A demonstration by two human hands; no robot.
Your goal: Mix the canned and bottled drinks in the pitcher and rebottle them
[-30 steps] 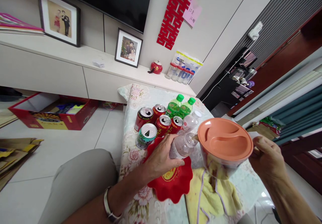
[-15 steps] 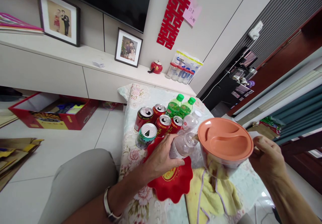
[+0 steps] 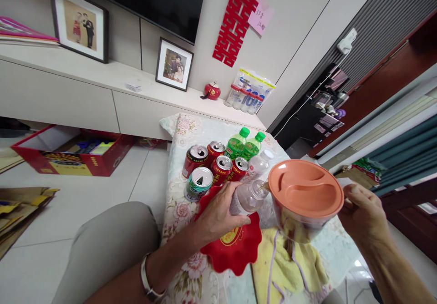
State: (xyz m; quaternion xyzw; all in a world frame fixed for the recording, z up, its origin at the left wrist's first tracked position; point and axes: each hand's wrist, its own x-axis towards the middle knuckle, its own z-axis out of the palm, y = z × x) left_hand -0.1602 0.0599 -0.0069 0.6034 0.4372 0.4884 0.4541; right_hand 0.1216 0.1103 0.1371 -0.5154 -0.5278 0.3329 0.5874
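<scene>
My left hand [image 3: 221,215] is wrapped round a clear plastic bottle [image 3: 246,199], tilted with its uncapped mouth facing right. My right hand [image 3: 362,206] grips the handle of a clear pitcher [image 3: 297,229] with an orange lid [image 3: 307,189]. The pitcher is tipped left, its spout at the bottle's mouth, and a thin brownish stream shows there. Brown liquid is visible through the pitcher's wall. Beneath the bottle lies a red scalloped tray [image 3: 235,260]. A yellow cloth [image 3: 290,272] with purple trim is spread below the pitcher.
Several opened cans [image 3: 221,167] stand beyond my left hand on the floral tablecloth [image 3: 182,210]. Behind them are two green-capped bottles [image 3: 237,145] and a clear white-capped bottle [image 3: 261,162]. A cabinet [image 3: 143,108] with picture frames runs along the wall. A red box [image 3: 99,160] is on the floor.
</scene>
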